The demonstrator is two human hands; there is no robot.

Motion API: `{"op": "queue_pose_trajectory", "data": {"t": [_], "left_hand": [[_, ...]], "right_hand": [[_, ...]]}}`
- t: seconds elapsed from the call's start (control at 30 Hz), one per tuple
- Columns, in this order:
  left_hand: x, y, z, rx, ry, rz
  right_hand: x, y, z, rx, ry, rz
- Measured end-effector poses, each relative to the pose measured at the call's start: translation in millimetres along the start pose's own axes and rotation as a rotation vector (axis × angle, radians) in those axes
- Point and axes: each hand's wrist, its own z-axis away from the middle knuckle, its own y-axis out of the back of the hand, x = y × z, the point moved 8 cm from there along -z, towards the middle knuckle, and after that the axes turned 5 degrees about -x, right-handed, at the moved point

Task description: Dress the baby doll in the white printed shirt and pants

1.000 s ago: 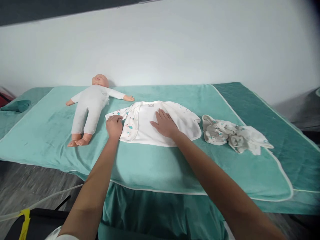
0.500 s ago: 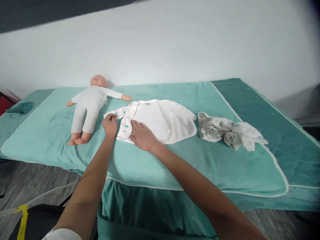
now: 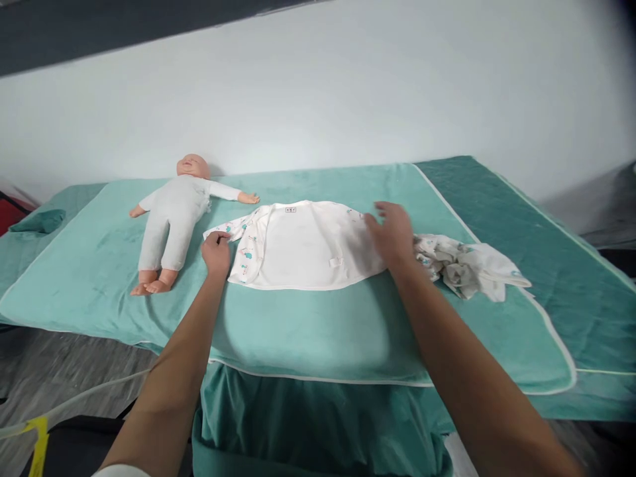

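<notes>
A white baby top (image 3: pixel 298 248) with small teal and pink prints lies spread open on the teal blanket (image 3: pixel 298 331). My left hand (image 3: pixel 216 252) pinches the top's left sleeve edge, fingers closed on the cloth. Over the top's right side hovers my right hand (image 3: pixel 392 232), fingers spread and a little blurred, holding nothing. A baby doll (image 3: pixel 171 222) in a pale grey suit lies on its back to the left of the top.
A crumpled white printed garment (image 3: pixel 467 265) lies right of the top, partly behind my right hand. A small teal pillow (image 3: pixel 37 220) sits at the far left. A white wall runs behind the bed; grey floor and a yellow strap (image 3: pixel 40 450) show below left.
My right hand has swept from the top's lower left across to its right side. My left hand has stayed on the left sleeve. The top lies flatter.
</notes>
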Motion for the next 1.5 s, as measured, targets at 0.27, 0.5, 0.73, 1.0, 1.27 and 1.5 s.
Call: {"op": "queue_pose_trajectory", "data": {"t": [0.27, 0.5, 0.73, 1.0, 1.27, 1.5], "left_hand": [[-0.6, 1.1, -0.8, -0.010, 0.002, 0.007], [1.1, 0.7, -1.3, -0.017, 0.002, -0.016], [2.8, 0.8, -0.5, -0.027, 0.008, -0.025], [5.5, 1.5, 0.9, -0.033, 0.014, -0.021], [2.6, 1.1, -0.8, -0.027, -0.007, -0.015], [1.9, 1.1, -0.8, -0.026, 0.007, -0.005]], "right_hand": [[49.2, -6.5, 6.3, -0.179, -0.263, 0.281], [54.9, 17.7, 5.3, 0.156, -0.162, -0.123], [60.1, 27.4, 6.0, 0.385, -0.078, -0.315], [64.8, 18.4, 6.7, 0.281, -0.270, -0.171], [56.8, 8.1, 2.8, 0.106, -0.164, -0.034], [57.3, 13.0, 3.4, 0.255, -0.030, 0.026]]}}
